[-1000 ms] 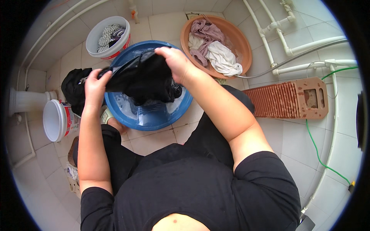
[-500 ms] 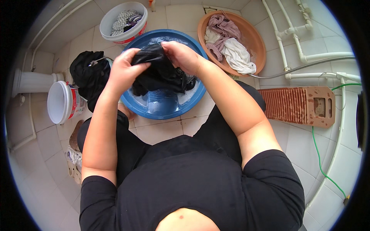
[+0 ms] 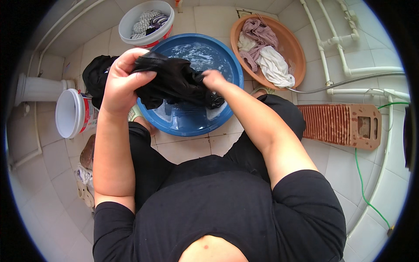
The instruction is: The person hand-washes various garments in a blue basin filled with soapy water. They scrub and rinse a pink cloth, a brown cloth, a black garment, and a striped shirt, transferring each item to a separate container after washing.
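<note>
Black, wet-looking cloth: a dark garment (image 3: 174, 81) bunched between both hands, held just above the blue basin (image 3: 192, 120) of soapy water, its lower folds hanging down to the basin's inside, whether dipping in the water not clear. Left hand (image 3: 124, 81) raised and curled tight around the garment's left end, fingers folded over the top of the fabric, thumb side toward the body. Right hand (image 3: 213, 79) clamped on the garment's right end, lower and nearer the basin's middle, mostly buried in the folds. Hands a short way apart, with the bundle stretched between them. Behind the left hand, on the tiled floor (image 3: 192, 148), a heap of more black clothing (image 3: 97, 76) just beside the basin's left rim. Beyond the basin, a white bucket (image 3: 147, 24) with a red band, filled with striped and patterned laundry, touching or nearly touching the basin's far rim. To the right, a terracotta-coloured bowl (image 3: 297, 48) holding pink, mauve and white garments, close to the basin. Left of the knees, a second white bucket (image 3: 74, 113) lying on its side, mouth open toward the camera. On the right, a ribbed washboard (image 3: 345, 124) flat on the tiles, near white pipes (image 3: 349, 70) and a green hose (image 3: 364, 192).
</note>
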Action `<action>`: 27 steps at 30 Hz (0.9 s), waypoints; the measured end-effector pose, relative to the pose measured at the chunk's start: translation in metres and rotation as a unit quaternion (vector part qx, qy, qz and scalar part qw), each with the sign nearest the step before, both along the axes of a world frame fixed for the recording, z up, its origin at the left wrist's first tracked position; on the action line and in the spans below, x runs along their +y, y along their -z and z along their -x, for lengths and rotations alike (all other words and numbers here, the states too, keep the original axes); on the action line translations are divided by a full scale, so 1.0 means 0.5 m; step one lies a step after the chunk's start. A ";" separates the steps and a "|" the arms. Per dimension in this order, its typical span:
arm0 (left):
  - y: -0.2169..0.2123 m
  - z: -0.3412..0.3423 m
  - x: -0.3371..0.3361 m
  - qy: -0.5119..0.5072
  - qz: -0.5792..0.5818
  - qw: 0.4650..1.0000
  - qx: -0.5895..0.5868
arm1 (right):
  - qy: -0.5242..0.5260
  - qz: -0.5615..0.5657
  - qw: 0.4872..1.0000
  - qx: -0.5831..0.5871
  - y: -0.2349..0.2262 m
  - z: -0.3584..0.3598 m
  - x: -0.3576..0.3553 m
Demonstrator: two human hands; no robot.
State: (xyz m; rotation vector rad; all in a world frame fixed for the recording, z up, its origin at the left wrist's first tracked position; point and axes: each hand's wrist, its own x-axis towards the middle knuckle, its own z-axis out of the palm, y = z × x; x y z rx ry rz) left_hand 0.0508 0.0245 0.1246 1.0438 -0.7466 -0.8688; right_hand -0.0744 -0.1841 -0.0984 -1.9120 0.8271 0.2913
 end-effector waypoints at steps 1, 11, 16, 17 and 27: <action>-0.005 -0.009 -0.007 0.002 -0.038 0.999 -0.001 | 0.170 -0.112 0.979 -0.024 0.011 -0.012 -0.017; 0.107 0.029 -0.052 0.067 -0.344 0.827 -0.440 | 0.090 -0.167 0.965 -0.183 -0.312 -0.053 0.050; 0.215 0.062 -0.069 -0.012 -0.251 0.963 -0.093 | -0.076 0.023 0.950 -0.301 -0.354 -0.010 0.157; 0.233 0.060 -0.065 -0.029 -0.198 0.979 0.045 | -0.084 0.089 0.933 -0.339 -0.368 0.008 0.180; 0.180 0.008 -0.042 0.014 -0.129 0.986 0.108 | 0.095 -0.054 0.947 -0.302 -0.339 0.001 0.011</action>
